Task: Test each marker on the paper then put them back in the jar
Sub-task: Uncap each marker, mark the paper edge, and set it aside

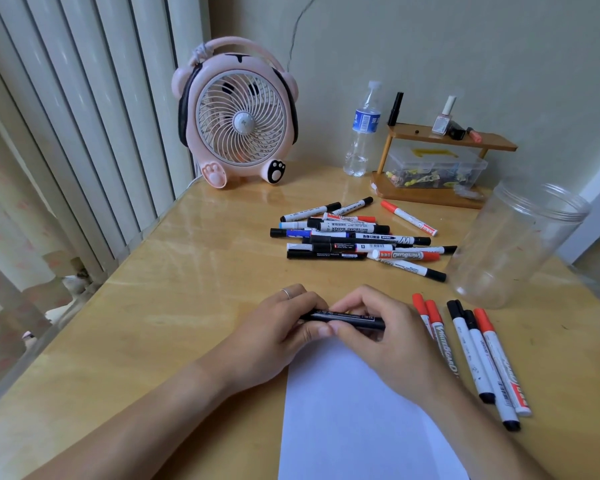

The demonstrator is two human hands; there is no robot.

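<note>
While my left hand and right hand both curl around it, the black marker lies level just above the near white paper's far edge. Its barrel is dark with pale print. Far right stands the clear jar, tilted.

Open table left of paper. Marker pile blocks centre-back; marker row and jar crowd right side; fan at back-left.
</note>
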